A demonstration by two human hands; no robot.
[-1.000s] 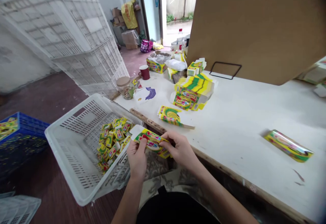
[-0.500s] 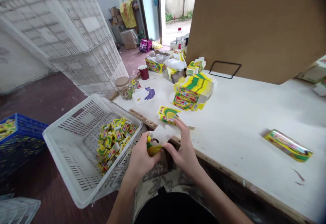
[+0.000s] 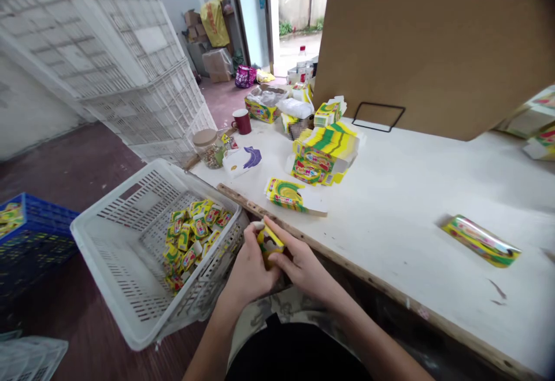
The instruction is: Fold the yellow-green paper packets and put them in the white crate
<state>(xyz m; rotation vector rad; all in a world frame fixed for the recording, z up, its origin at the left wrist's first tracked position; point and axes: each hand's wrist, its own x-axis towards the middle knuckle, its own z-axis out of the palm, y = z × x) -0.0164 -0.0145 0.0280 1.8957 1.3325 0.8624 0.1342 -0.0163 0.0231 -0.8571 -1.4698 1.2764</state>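
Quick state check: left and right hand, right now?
Left hand: closed, holding a small yellow box.
Right hand: closed on the same box.

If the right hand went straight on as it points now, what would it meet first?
The box already against it, then probably the left hand; depth there is unclear.

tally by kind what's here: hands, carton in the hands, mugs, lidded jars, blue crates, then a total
Hands: 2 (left hand, right hand)
Carton in the hands: 1
Mug: 1
Lidded jar: 1
Blue crate: 1
Total: 6
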